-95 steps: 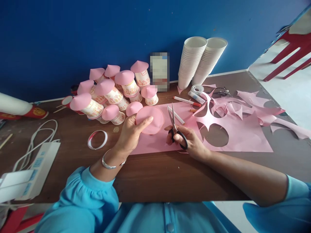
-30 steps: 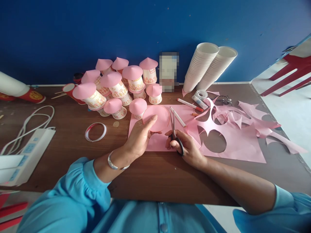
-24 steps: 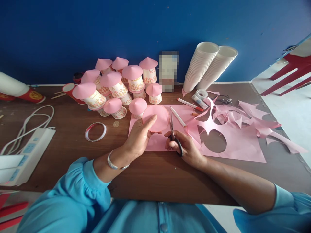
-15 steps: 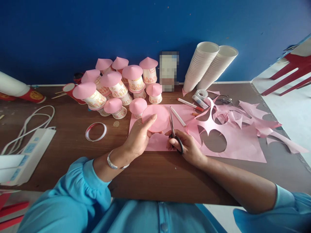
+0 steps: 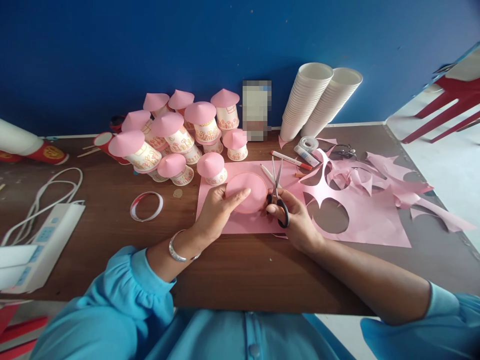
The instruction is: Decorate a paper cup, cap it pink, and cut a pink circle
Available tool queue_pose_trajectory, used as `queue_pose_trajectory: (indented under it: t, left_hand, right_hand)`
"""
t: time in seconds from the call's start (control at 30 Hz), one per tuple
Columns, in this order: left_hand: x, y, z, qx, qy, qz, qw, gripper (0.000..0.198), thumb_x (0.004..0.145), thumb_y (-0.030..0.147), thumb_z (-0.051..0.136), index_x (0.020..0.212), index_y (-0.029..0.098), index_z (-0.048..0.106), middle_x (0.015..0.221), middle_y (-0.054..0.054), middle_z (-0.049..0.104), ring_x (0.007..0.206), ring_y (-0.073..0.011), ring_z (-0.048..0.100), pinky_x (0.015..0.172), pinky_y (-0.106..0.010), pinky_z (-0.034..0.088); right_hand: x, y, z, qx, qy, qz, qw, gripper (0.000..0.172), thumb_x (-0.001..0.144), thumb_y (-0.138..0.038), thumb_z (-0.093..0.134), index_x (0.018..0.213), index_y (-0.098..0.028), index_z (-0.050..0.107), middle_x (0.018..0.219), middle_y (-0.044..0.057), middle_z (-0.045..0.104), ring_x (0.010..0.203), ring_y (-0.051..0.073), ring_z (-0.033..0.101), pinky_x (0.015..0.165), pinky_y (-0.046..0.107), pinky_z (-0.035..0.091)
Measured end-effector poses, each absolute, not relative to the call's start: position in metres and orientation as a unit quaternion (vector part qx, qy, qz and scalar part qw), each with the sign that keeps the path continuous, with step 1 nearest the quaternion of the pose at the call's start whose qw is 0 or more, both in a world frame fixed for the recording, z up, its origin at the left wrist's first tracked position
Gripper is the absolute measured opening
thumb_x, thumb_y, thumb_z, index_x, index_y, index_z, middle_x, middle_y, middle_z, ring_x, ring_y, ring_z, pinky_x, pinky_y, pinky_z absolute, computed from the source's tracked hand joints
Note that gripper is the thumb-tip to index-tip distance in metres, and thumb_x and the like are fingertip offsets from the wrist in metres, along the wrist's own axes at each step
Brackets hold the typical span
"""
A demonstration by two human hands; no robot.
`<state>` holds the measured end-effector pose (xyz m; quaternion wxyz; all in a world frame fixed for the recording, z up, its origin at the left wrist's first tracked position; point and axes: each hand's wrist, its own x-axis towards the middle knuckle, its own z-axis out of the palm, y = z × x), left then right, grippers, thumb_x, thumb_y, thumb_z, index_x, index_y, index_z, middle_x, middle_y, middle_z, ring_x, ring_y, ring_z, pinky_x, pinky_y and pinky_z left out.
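Note:
My left hand (image 5: pixel 221 207) pinches a round pink paper disc (image 5: pixel 250 192), thumb on top and the fingers underneath. A darker line runs round the disc's rim. In my right hand (image 5: pixel 296 220) are black-handled scissors (image 5: pixel 278 187), their blades parted and pointing away from me, just right of the disc. Under the disc lies a flat pink sheet (image 5: pixel 240 227). Another pink sheet with a round hole (image 5: pixel 375 227) spreads to the right of my right hand.
Several paper-cup houses with pink cone roofs (image 5: pixel 202 114) stand at the back left. Behind the markers (image 5: pixel 290 160) rise two stacks of white cups (image 5: pixel 307 95). Pink scraps (image 5: pixel 390 167) lie right. A tape roll (image 5: pixel 146 206) and a power strip (image 5: pixel 50 245) are left.
The disc has moved slightly right and nearer to me, held in my left hand. The scissors have shifted right, and their blades have opened away from the disc's edge.

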<state>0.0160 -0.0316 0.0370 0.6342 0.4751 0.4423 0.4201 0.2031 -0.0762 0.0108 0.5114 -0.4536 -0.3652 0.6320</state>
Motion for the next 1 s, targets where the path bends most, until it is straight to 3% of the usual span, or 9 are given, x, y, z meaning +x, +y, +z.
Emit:
queue_pose_trajectory:
  t: [0.27,0.37,0.5,0.67,0.8,1.0]
  left_hand:
    - [0.012,-0.034,0.024,0.506,0.451,0.371,0.634,0.028,0.082,0.039,0.081,0.099,0.016,0.079,0.089,-0.004,0.078,0.088,-0.0219,0.068,0.08,-0.031,0.055]
    - [0.011,-0.033,0.028,0.53,0.462,0.359,0.614,0.027,0.083,0.041,0.079,0.093,0.016,0.078,0.087,-0.004,0.077,0.087,-0.0217,0.067,0.079,-0.031,0.054]
    - [0.009,-0.028,0.032,0.552,0.489,0.356,0.574,0.029,0.081,0.044,0.079,0.081,0.015,0.076,0.078,-0.002,0.073,0.078,-0.0185,0.063,0.073,-0.028,0.052]
    - [0.002,-0.016,0.031,0.561,0.486,0.397,0.54,0.03,0.081,0.044,0.078,0.074,0.015,0.072,0.071,0.0,0.067,0.071,-0.0159,0.057,0.069,-0.028,0.05]
    - [-0.008,-0.005,0.035,0.543,0.467,0.419,0.558,0.028,0.082,0.044,0.078,0.083,0.016,0.073,0.077,-0.001,0.068,0.076,-0.0171,0.061,0.071,-0.028,0.052]
    - [-0.018,0.003,0.055,0.536,0.448,0.454,0.553,0.029,0.079,0.044,0.08,0.084,0.016,0.071,0.079,-0.001,0.065,0.073,-0.0149,0.058,0.061,-0.025,0.051]
  right_hand:
    - [0.205,-0.072,0.009,-0.48,-0.377,0.612,0.503,0.043,0.07,-0.045,0.087,0.095,-0.023,0.06,0.066,-0.009,0.052,0.056,0.008,0.045,0.051,0.023,0.032]
    - [0.207,-0.072,0.011,-0.48,-0.398,0.599,0.503,0.046,0.071,-0.048,0.086,0.099,-0.024,0.059,0.068,-0.009,0.051,0.057,0.008,0.044,0.05,0.023,0.032]
    - [0.209,-0.07,0.013,-0.464,-0.434,0.6,0.485,0.047,0.072,-0.049,0.087,0.099,-0.024,0.058,0.073,-0.007,0.055,0.061,0.01,0.05,0.056,0.025,0.038]
    - [0.211,-0.072,0.012,-0.473,-0.483,0.565,0.472,0.06,0.072,-0.047,0.09,0.11,-0.027,0.048,0.087,-0.001,0.069,0.083,0.019,0.067,0.073,0.032,0.049]
    - [0.212,-0.076,0.011,-0.492,-0.545,0.527,0.429,0.056,0.076,-0.051,0.086,0.109,-0.028,0.048,0.102,0.004,0.072,0.096,0.022,0.068,0.076,0.035,0.051]
    - [0.218,-0.077,0.015,-0.514,-0.59,0.504,0.366,0.055,0.081,-0.053,0.078,0.125,-0.027,0.057,0.118,0.01,0.069,0.102,0.024,0.065,0.083,0.04,0.055]
